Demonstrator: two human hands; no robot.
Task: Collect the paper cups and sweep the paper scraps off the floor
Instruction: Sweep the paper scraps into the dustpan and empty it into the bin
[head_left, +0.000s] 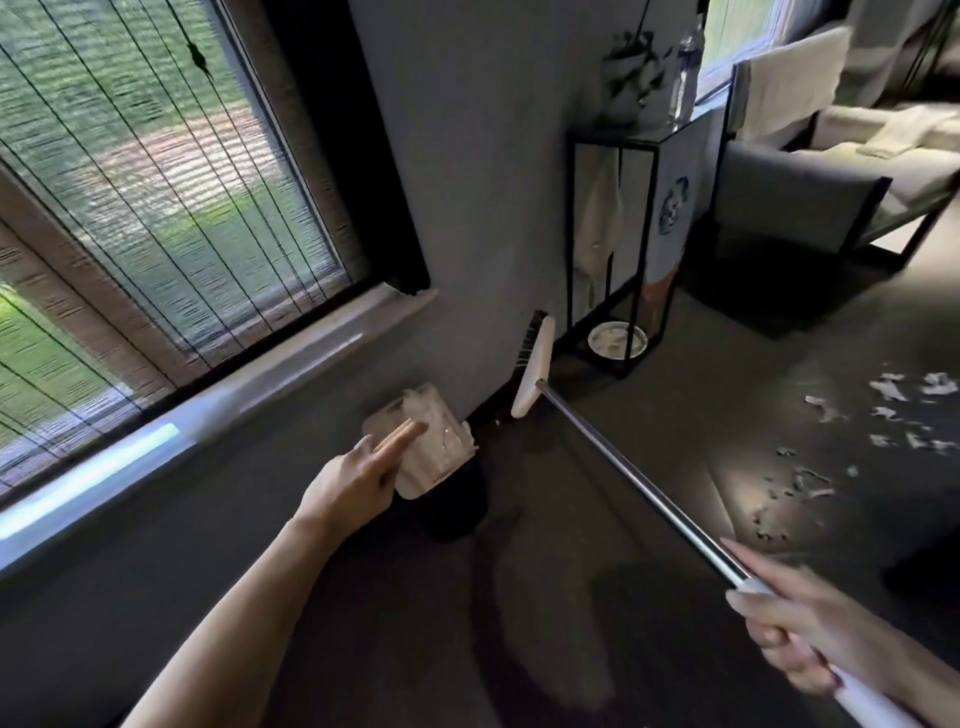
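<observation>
My right hand (795, 631) grips the end of a broom's metal handle (639, 483). The handle runs up and left to the beige broom head (535, 371), whose black bristles are lifted near the wall. My left hand (358, 480) holds a beige dustpan (434, 447), two fingers lying along its top, and white bits show inside it. The dustpan is tilted over a dark bin (460, 506) by the wall under the window. White paper scraps (883, 415) lie scattered on the dark floor at the right. I see no paper cups.
A black-framed stand (613, 228) with a vase on top stands by the wall, with a white dish (618, 340) on its base. A grey sofa (810, 208) is at the far right. A window with blinds (156, 182) fills the left.
</observation>
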